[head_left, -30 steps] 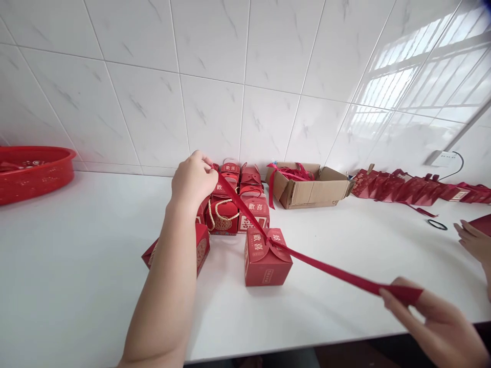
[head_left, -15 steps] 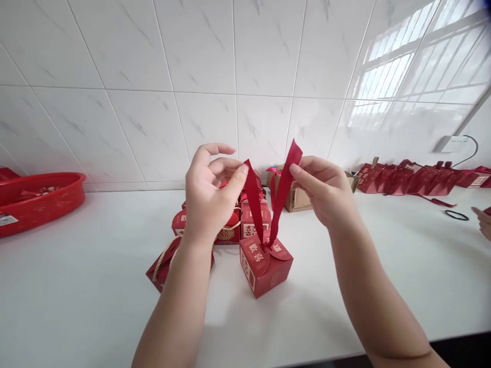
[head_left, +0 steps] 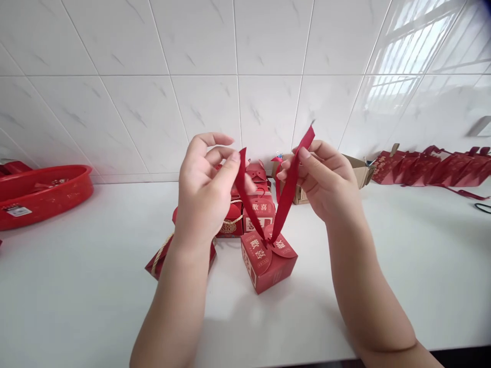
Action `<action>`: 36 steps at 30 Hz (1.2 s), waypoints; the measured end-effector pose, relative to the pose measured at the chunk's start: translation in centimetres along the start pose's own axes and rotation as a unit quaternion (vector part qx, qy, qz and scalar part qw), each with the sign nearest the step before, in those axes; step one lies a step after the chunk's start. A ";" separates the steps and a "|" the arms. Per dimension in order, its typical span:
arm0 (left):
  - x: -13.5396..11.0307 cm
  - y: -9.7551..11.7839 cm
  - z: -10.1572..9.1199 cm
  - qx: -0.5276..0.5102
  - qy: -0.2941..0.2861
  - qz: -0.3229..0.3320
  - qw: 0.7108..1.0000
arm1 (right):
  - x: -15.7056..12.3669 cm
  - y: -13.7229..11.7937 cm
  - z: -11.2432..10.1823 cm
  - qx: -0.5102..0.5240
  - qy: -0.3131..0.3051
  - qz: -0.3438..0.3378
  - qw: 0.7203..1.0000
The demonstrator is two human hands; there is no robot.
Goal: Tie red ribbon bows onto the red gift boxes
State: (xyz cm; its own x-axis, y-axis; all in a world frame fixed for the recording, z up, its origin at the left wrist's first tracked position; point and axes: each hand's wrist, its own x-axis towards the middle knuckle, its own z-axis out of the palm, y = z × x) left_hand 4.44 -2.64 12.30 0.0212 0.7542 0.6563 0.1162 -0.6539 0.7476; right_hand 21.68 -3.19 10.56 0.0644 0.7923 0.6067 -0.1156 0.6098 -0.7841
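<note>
A small red gift box (head_left: 270,266) with pale printed characters stands on the white table, its top flaps folded together. A dark red ribbon (head_left: 286,199) rises from the middle of its top in a V. My left hand (head_left: 210,189) pinches one ribbon end between thumb and fingers. The other end is pinched by my right hand (head_left: 320,174), with its tip sticking up past the fingers. Behind my left forearm lies a dark red box with a twisted rope handle (head_left: 161,255), partly hidden. More red boxes (head_left: 259,212) stand grouped behind the ribboned one.
At the far left is a red plastic basin (head_left: 49,199) with things inside. A cardboard box (head_left: 358,171) stands behind my right hand. A row of red boxes (head_left: 429,166) lines the wall at right, near a black loop (head_left: 483,208). White tiles (head_left: 203,41) cover the wall.
My hands have drawn the ribbon ends farther apart, and the right one is higher. The view has shifted, and the other person's hand at the right edge is out of sight.
</note>
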 end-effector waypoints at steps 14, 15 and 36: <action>-3.4 -2.6 0.4 0.453 -0.416 -0.086 0.784 | 0.0 -1.3 -2.8 -0.049 -0.117 0.045 0.991; -3.9 -3.0 0.4 0.448 -0.410 -0.092 0.789 | 0.0 -1.3 -2.9 -0.075 -0.135 0.049 0.987; -9.2 -9.4 0.0 0.275 -0.159 0.024 0.948 | -0.6 5.8 -0.9 -0.453 -0.426 0.084 0.779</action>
State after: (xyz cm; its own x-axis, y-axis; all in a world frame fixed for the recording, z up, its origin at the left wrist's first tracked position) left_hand 3.13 -3.42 -0.76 0.3274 0.7615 0.5594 0.6063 -0.6234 0.4938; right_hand 21.84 -0.10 5.50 -0.6024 0.7966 0.0499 0.7196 0.5691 -0.3978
